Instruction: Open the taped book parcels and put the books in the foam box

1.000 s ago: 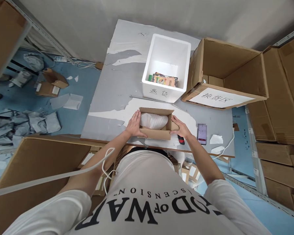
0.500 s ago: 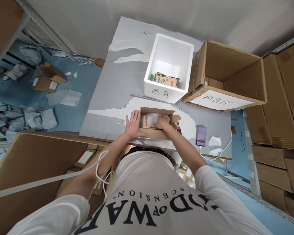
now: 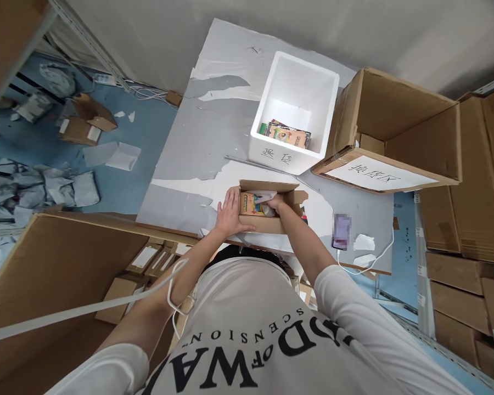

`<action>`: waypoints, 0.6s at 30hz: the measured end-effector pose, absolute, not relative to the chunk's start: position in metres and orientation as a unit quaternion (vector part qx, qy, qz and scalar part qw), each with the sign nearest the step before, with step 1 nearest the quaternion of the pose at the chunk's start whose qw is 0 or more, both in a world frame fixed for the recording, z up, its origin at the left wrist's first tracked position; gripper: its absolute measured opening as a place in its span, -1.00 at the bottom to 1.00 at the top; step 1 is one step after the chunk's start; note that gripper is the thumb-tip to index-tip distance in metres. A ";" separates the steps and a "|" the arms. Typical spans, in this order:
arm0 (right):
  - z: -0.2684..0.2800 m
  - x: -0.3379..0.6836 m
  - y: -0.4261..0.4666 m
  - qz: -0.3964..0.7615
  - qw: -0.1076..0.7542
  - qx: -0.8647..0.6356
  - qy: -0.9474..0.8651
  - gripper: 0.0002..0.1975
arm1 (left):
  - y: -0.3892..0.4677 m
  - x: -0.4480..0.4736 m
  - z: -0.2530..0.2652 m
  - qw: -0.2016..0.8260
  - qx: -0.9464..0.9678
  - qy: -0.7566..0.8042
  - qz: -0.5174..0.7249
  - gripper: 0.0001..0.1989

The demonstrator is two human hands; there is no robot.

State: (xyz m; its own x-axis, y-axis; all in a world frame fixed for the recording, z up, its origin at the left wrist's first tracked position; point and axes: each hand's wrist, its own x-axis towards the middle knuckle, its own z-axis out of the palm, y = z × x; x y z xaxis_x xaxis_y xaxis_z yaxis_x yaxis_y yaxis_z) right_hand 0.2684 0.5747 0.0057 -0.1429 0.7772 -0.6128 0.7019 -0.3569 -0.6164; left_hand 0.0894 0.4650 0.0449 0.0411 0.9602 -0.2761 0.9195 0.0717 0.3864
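A small open cardboard box (image 3: pixel 265 224) sits at the front edge of the table between my hands. Inside it lies a tan printed package (image 3: pixel 247 203), with crumpled translucent wrap (image 3: pixel 263 196) over part of it. My left hand (image 3: pixel 229 214) grips the box's left end, its fingers along the side wall and its thumb over the front wall. Reaching into the right part of the box, my right hand (image 3: pixel 276 202) is closed on the wrap; its fingertips are partly hidden. A red-and-black tool (image 3: pixel 304 218) shows just right of the box, mostly covered by my right arm.
Behind the box stand a white foam box (image 3: pixel 286 159) holding printed packages and a large open carton (image 3: pixel 411 181) with a paper label. A phone (image 3: pixel 341 231) on a white cable lies at right beside paper scraps (image 3: pixel 364 242). Another big carton (image 3: pixel 66 263) stands at left.
My right hand has moved toward the right end of the box, drawing the wrap back. More of the printed package now shows. My left hand stays on the box's left end.
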 end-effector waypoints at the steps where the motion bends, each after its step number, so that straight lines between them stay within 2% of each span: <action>1: 0.007 0.271 0.574 0.510 0.031 -0.642 -0.571 -0.58 | 0.465 0.090 0.046 0.239 0.679 0.693 0.038 0.36; 5: 0.019 0.281 0.570 0.507 0.018 -0.591 -0.628 -0.69 | 0.464 0.090 0.049 0.234 0.681 0.693 0.027 0.37; 10: 0.058 0.300 0.560 0.472 0.083 -0.564 -0.673 -0.75 | 0.466 0.089 0.051 0.244 0.670 0.700 0.032 0.35; 13: 0.086 0.312 0.545 0.517 0.204 -0.533 -0.638 -0.67 | 0.468 0.089 0.056 0.266 0.657 0.704 0.053 0.35; 18: 0.114 0.303 0.510 0.598 0.448 -0.515 -0.419 -0.43 | 0.467 0.101 0.090 0.272 0.640 0.704 0.145 0.28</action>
State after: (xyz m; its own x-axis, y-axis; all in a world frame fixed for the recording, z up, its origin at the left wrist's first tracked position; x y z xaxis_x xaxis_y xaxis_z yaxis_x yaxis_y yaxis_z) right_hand 0.3031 0.5099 0.1141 -0.0674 0.9683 -0.2405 -0.1040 -0.2466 -0.9635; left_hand 0.1006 0.4671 0.0901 -0.0338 0.9796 -0.1979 0.8224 0.1398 0.5515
